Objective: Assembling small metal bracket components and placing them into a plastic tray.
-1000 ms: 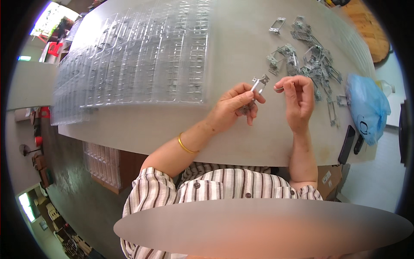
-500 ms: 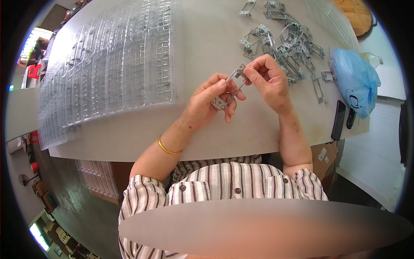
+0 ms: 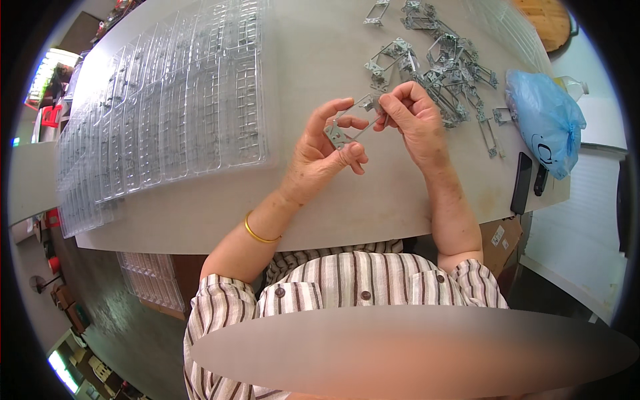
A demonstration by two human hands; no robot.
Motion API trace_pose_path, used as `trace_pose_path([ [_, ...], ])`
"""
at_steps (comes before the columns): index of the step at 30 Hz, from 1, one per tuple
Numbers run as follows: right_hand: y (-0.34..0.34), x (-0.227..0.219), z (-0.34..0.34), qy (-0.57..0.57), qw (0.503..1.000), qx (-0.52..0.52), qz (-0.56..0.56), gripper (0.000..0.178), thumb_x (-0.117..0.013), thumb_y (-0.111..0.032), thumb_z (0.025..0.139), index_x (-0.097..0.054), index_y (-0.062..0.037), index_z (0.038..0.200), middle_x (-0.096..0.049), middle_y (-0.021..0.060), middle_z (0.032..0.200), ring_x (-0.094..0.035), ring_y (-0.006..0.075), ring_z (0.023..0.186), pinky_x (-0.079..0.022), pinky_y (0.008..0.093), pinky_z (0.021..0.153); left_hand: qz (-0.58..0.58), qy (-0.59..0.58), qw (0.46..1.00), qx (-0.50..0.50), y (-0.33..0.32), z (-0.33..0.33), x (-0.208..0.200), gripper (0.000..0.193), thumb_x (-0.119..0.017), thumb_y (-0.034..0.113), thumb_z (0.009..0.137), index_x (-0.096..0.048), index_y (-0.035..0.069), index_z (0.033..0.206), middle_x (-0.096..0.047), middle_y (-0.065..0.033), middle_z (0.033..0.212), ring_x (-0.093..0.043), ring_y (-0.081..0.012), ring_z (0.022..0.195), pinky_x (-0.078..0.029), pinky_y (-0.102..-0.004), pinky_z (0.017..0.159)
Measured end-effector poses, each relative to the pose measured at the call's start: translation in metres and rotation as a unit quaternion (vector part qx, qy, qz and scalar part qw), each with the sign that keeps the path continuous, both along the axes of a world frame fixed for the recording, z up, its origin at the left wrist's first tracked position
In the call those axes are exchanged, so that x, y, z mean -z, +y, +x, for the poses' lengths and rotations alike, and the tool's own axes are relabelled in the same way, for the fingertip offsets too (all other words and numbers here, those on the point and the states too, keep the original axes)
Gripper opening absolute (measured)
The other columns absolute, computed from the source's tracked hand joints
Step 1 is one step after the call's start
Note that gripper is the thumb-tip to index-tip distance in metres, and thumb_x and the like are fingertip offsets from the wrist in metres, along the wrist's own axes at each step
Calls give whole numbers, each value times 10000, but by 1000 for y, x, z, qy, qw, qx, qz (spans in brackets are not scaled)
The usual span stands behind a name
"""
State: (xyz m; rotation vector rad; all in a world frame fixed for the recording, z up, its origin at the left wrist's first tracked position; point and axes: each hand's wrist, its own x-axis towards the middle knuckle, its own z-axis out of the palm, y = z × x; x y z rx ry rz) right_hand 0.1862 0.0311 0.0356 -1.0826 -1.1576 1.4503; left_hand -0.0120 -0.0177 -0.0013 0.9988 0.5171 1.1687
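Between my hands, above the table, is a small rectangular metal frame (image 3: 337, 137) with flat perforated end plates and two thin side bars. My left hand (image 3: 325, 143) holds its near end plate, thumb on the near edge and fingers around the bars. The far end is pinched between the thumb and fingers of my right hand (image 3: 413, 123), which hide part of that end plate. Just beyond my right hand lies a loose heap of similar metal frames (image 3: 453, 73). Another single frame (image 3: 377, 12) lies apart at the far side.
Stacked clear plastic trays (image 3: 180, 100) with many compartments cover the table's left side. At the right are a blue plastic bag (image 3: 547, 123), a black phone (image 3: 522, 183) and a dark handled object (image 3: 541, 180). A cardboard box (image 3: 500, 243) stands below the right table edge.
My left thumb has moved down from the frame's upper bar to its near end, and the left fingers have spread wider. My right hand keeps its pinch on the far end.
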Motion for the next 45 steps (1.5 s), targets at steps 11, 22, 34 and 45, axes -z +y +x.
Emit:
trace_pose_path([
  [11, 5, -5, 15, -139, 988, -51, 46, 138, -695, -172, 967, -608, -74, 921, -625, -22, 783, -597, 63, 707, -484, 224, 623, 1, 3, 999, -44, 3, -1, 6, 287, -492, 254, 1071, -577, 16, 1208, -562, -121, 1237, -637, -149, 959, -578, -308, 726],
  [22, -7, -7, 8, -130, 973, -191, 18, 148, -705, -159, 952, -595, -61, 935, -590, -36, 797, -556, 44, 741, -464, 219, 647, -96, 46, 993, -48, 1, 0, 1, 263, -524, 269, 1060, -604, 19, 1062, -625, -45, 876, -631, -110, 741, -590, -288, 606],
  [34, -7, -6, 8, -57, 976, -210, -19, 113, -705, -65, 920, -592, -64, 927, -590, -51, 840, -557, 43, 759, -463, 216, 667, -83, -76, 993, 28, 0, -6, -3, 375, -522, 111, 1030, -491, -25, 1378, -594, -111, 1154, -644, -174, 930, -635, -324, 715],
  [45, 1, -5, 16, -40, 983, -173, 51, 143, -741, -132, 928, -626, -54, 961, -637, -4, 836, -603, 63, 770, -499, 227, 667, -90, -87, 988, 86, 7, -14, 7, 499, -704, 259, 943, -555, -9, 1338, -620, -101, 1170, -623, -186, 980, -607, -335, 750],
])
